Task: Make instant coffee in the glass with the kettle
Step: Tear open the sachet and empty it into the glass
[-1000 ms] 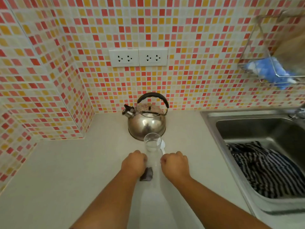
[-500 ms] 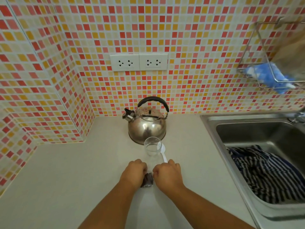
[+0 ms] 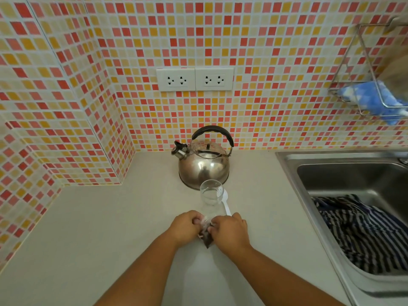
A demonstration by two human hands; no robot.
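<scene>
A steel kettle (image 3: pixel 204 165) with a black handle stands on the pale counter against the tiled wall. In front of it stands a clear glass (image 3: pixel 210 193), upright, with a white plastic spoon (image 3: pixel 226 203) lying at its right. Just in front of the glass, my left hand (image 3: pixel 186 227) and my right hand (image 3: pixel 229 231) are pressed close together, both pinching a small clear sachet of dark coffee powder (image 3: pixel 206 236) by its top. The sachet's upper part is hidden by my fingers.
A steel sink (image 3: pixel 344 173) with a striped cloth (image 3: pixel 364 230) in it lies to the right. A wire rack (image 3: pixel 366 85) holding a blue cloth hangs on the wall above. Two wall sockets (image 3: pixel 195 79) sit above the kettle. A tiled side wall bounds the counter at left.
My two hands have come together from either side of the sachet and now meet over its top. The kettle, glass and spoon have stayed put.
</scene>
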